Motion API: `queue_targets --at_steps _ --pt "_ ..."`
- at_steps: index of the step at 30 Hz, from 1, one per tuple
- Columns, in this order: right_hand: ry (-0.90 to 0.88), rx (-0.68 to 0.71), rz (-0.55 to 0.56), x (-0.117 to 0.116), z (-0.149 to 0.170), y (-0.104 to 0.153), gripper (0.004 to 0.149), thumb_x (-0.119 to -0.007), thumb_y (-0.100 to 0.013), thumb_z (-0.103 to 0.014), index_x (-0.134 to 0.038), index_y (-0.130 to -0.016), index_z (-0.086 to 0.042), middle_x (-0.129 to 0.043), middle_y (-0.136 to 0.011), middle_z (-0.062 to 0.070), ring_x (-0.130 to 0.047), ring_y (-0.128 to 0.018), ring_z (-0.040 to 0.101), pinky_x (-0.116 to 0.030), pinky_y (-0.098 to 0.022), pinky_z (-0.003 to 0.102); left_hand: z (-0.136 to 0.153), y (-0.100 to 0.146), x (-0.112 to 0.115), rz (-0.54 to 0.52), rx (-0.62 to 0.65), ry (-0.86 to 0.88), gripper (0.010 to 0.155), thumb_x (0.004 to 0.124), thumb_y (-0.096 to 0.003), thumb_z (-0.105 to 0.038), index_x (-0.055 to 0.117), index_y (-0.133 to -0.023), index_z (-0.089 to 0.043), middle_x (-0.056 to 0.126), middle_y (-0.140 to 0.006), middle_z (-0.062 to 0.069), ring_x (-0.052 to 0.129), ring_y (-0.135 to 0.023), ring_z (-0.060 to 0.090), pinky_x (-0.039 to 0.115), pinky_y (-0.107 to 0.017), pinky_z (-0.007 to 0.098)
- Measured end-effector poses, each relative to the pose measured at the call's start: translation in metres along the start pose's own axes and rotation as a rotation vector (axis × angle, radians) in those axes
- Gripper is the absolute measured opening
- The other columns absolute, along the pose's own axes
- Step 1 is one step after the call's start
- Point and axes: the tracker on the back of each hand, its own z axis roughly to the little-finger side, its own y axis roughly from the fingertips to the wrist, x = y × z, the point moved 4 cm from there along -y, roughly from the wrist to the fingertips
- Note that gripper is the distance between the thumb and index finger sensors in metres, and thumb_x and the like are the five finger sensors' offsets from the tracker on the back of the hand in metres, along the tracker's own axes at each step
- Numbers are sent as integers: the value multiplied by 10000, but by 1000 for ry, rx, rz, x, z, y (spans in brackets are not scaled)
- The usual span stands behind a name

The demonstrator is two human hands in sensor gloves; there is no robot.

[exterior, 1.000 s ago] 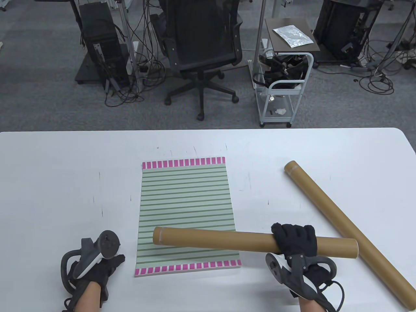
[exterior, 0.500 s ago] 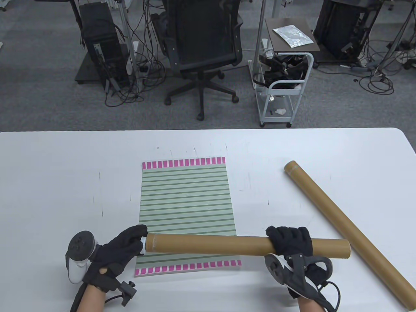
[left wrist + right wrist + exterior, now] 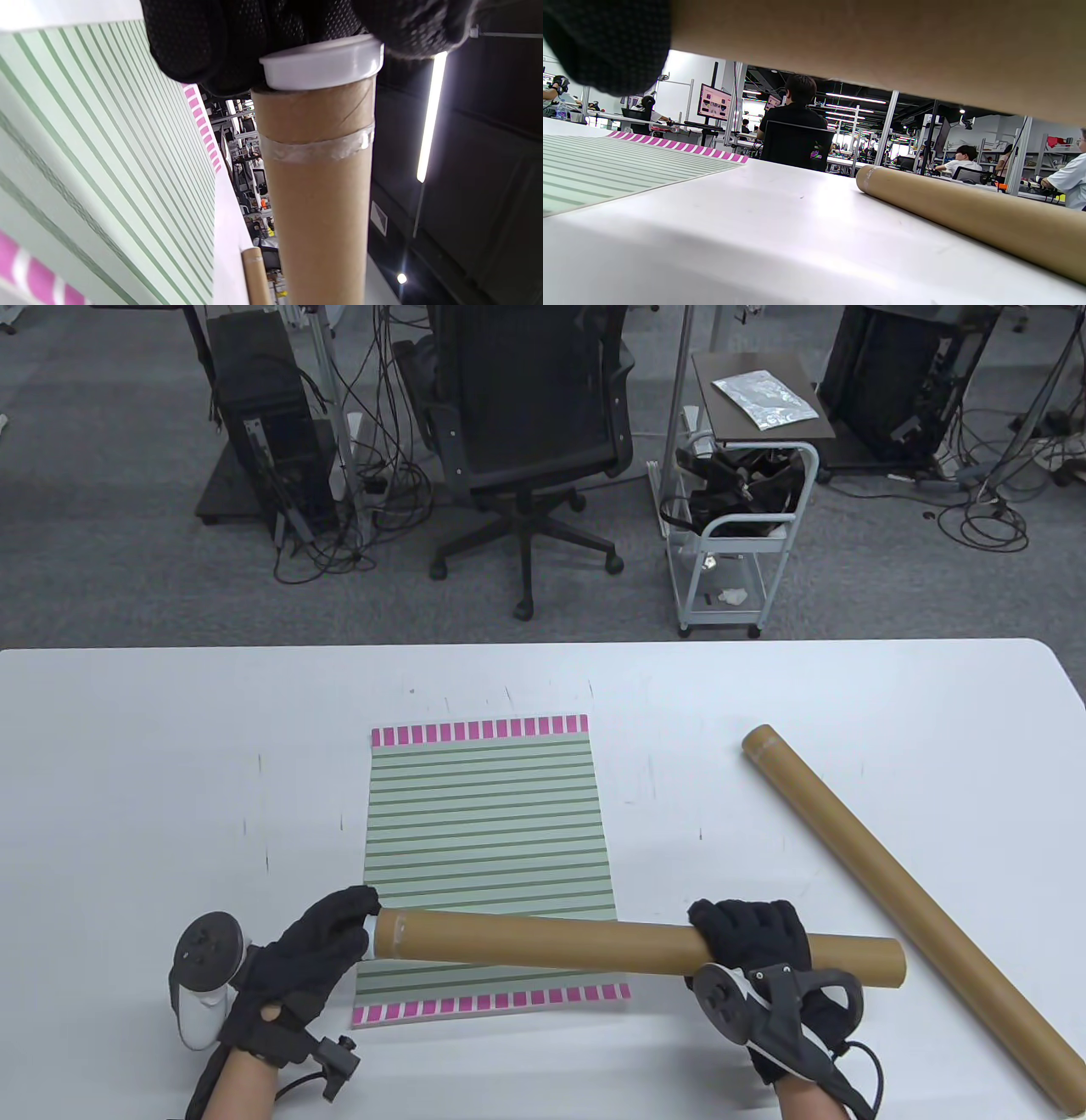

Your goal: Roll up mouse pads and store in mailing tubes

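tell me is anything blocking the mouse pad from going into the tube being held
Yes. A white end cap closes the held tube at its left end, gripped by the left hand. The mouse pad lies flat and unrolled beneath. The right hand grips the tube.

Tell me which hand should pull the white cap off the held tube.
Left. The left hand already grips the white cap at the tube's end, while the right hand holds the tube's body and steadies it.
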Motion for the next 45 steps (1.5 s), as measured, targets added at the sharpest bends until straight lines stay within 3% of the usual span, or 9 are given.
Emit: queue_targets --at_steps 9,12,17,25,28,31,35,41,45 --pt "7 -10 -10 0 2 0 694 -860 -311 -576 -606 -927 -378 -724 -914 -107 -751 -847 195 -586 -756 525 3 -1 0 -6 -20 -3 622 776 -408 -571 667 -972 -333 811 -938 -34 891 -778 204 833 -597 313" --pt "6 -14 -14 -1 3 0 692 -860 -312 -575 -607 -926 -379 -724 -914 -105 -753 -845 197 -583 -756 530 5 0 -1 -17 -39 -12 653 787 -397 -591 659 -974 -315 812 -932 -29 895 -788 199 766 -681 475" --pt "23 6 10 3 -2 1 692 -859 -313 -576 -606 -927 -378 -726 -913 -103 -753 -845 197 -582 -757 527 5 -1 5 -5 -57 23 630 797 -419 -512 637 -992 -306 777 -970 18 914 -794 246 857 -612 352" --pt "8 6 5 3 -3 2 694 -858 -318 -576 -616 -932 -363 -734 -912 -88 -763 -834 209 -600 -742 526 3 1 3 -61 -49 12 520 765 -445 -493 694 -944 -363 814 -979 -25 915 -843 226 865 -635 324" --pt "25 -3 17 4 -6 2 693 -857 -322 -578 -621 -933 -351 -741 -907 -77 -779 -817 222 -627 -725 513 -8 1 13 -49 -20 -45 531 654 -493 -467 625 -1005 -331 696 -1061 24 811 -937 264 819 -688 350" --pt "46 -40 51 7 -3 3 683 -858 -329 -572 -619 -931 -355 -740 -908 -70 -776 -818 228 -624 -722 509 -15 1 33 90 40 74 777 601 -471 -588 297 -1101 -249 323 -1165 97 437 -1083 344 628 -798 435" --pt "54 -55 93 13 -1 6 676 -861 -338 -563 -615 -932 -356 -733 -913 -65 -768 -823 236 -609 -724 520 -17 1 44 166 79 187 787 566 -474 -629 188 -1104 -346 130 -1188 0 212 -1129 277 460 -860 457" --pt "11 -6 59 13 -8 5 672 -865 -319 -573 -670 -918 -339 -802 -877 -58 -832 -774 225 -692 -680 486 -26 5 42 79 134 -126 755 553 -463 -635 159 -1081 -450 113 -1195 -133 158 -1135 178 371 -897 395" --pt "14 25 38 10 -6 4 682 -844 -311 -611 -679 -916 -341 -831 -857 -79 -873 -744 187 -740 -653 437 -23 2 45 134 134 77 783 556 -459 -659 160 -1098 -442 109 -1212 -151 127 -1153 170 414 -891 414"
